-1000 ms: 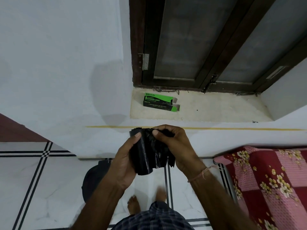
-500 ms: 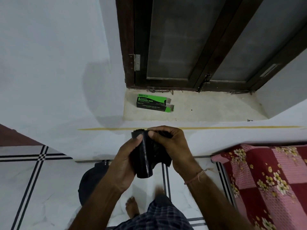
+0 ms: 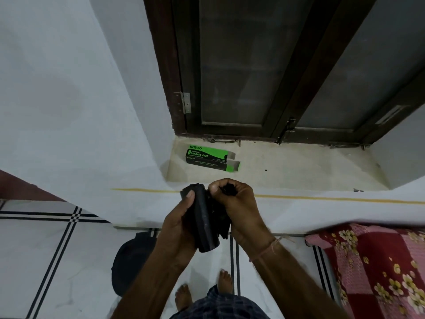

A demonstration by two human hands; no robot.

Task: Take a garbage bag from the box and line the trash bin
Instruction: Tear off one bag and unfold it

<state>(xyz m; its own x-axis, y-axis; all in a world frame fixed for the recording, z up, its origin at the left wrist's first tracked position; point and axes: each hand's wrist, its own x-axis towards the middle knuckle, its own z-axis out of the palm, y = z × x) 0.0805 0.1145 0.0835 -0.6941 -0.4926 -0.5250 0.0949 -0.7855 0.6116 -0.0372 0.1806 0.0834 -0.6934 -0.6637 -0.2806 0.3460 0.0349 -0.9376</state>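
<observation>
A black roll of garbage bags [image 3: 205, 223] is upright between my hands at chest height. My left hand [image 3: 178, 231] wraps the roll's left side, thumb on its top edge. Pinching a loose black bag end at the roll's upper right is my right hand [image 3: 238, 210]. The green and black garbage bag box [image 3: 211, 158] lies on the window sill [image 3: 299, 166], beyond my hands. The black trash bin [image 3: 130, 261] stands on the floor below my left forearm, partly hidden by it.
A dark wooden window frame [image 3: 287, 107] rises behind the sill. A bed with a red floral cover [image 3: 377, 270] fills the lower right. White tiled floor [image 3: 46, 261] with black lines spreads left. My bare feet [image 3: 204, 288] stand near the bin.
The roll has been gathered tighter and turned more upright in my left hand. My right hand has shifted up to the loose end at the roll's top.
</observation>
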